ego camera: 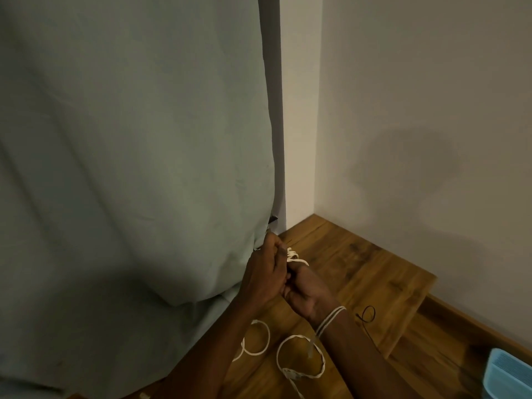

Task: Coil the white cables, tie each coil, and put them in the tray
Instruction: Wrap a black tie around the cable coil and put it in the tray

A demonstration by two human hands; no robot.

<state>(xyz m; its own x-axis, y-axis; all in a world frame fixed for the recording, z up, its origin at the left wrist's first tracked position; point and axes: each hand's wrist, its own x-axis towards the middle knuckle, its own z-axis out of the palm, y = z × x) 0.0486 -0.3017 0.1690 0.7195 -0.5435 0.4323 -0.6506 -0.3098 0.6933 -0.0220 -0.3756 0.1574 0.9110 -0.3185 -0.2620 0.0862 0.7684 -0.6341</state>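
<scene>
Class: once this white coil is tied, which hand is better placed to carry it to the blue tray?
Probably the right hand: it grips the coil alongside the left hand and lies nearer the tray at lower right.

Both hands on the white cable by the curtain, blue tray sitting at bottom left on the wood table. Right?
Not quite: the tray sits at bottom right, per the head view. Both the left hand and right hand do hold the cable by the curtain, over the table.

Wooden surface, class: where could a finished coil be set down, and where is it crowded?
Bare wood lies between the hands and the wall corner, and between the black tie and the blue tray. Crowded: below the left hand and right hand, among loose white cable loops.
</scene>
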